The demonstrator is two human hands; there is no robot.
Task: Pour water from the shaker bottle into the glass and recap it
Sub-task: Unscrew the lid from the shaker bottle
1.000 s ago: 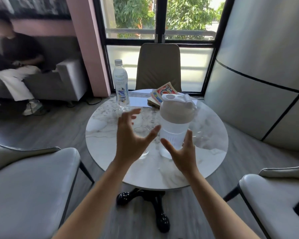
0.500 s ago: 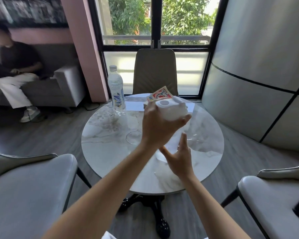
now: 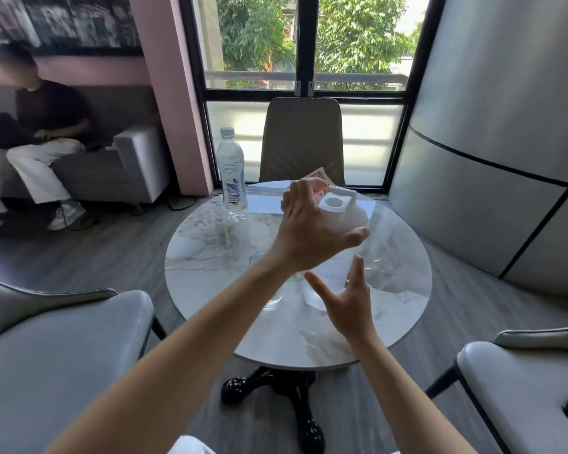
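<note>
Shaker (image 3: 333, 273): translucent body, upright on marble table (image 3: 210, 257), right of centre. White domed lid (image 3: 345, 213) on top, round spout opening up, loop handle at rear; left hand (image 3: 312, 231) clasps lid. Glass (image 3: 271, 298): clear tumbler, upright, just left of shaker, partly hidden by forearm.

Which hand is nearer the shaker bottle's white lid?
Left. The left hand is wrapped over the lid, gripping it from above; the right hand is open lower down beside the shaker bottle body.
</note>
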